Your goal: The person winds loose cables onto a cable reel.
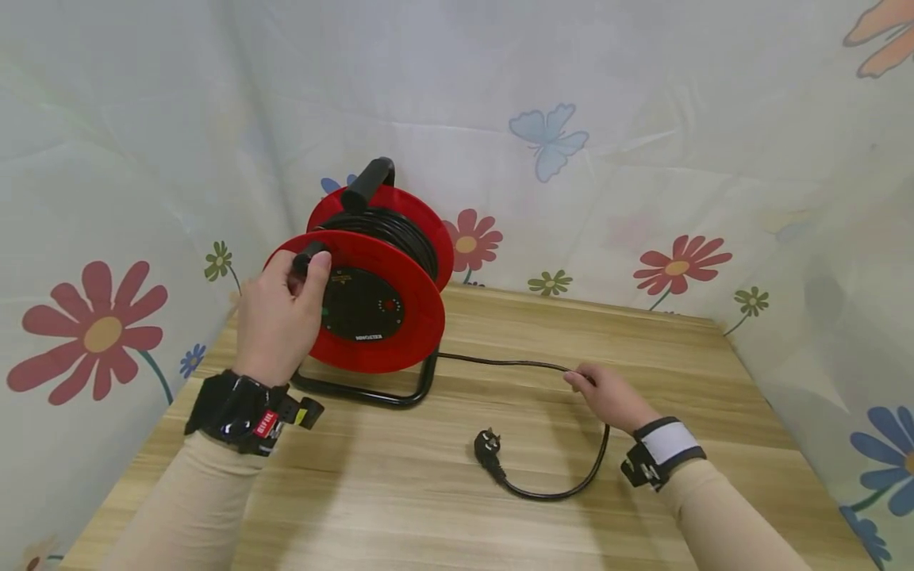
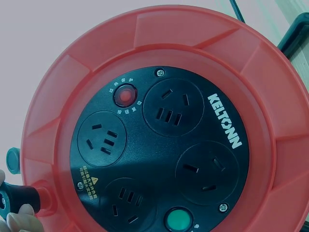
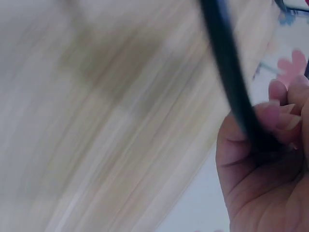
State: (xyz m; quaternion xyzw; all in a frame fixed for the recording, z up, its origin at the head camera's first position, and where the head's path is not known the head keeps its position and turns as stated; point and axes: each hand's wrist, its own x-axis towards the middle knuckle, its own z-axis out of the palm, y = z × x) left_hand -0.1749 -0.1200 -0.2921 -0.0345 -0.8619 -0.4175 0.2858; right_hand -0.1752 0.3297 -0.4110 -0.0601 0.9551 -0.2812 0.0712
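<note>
A red and black cable reel (image 1: 421,317) stands on its black tube frame at the left of the table, black cord wound between its discs. My left hand (image 1: 280,325) grips the small black crank knob (image 2: 21,199) on the reel's front disc. From the reel's base the black cable (image 1: 500,362) runs right to my right hand (image 1: 610,396), which pinches it between curled fingers. Past that hand the cable curves back to a black plug (image 1: 488,446) lying on the table. In the left wrist view, the socket panel (image 2: 159,150) faces the camera.
The wood-grain table (image 1: 400,492) is bounded by pale curtains (image 1: 643,103) printed with flowers and butterflies, at the back and both sides. The reel's carrying handle (image 1: 367,184) sticks up over the wound cord.
</note>
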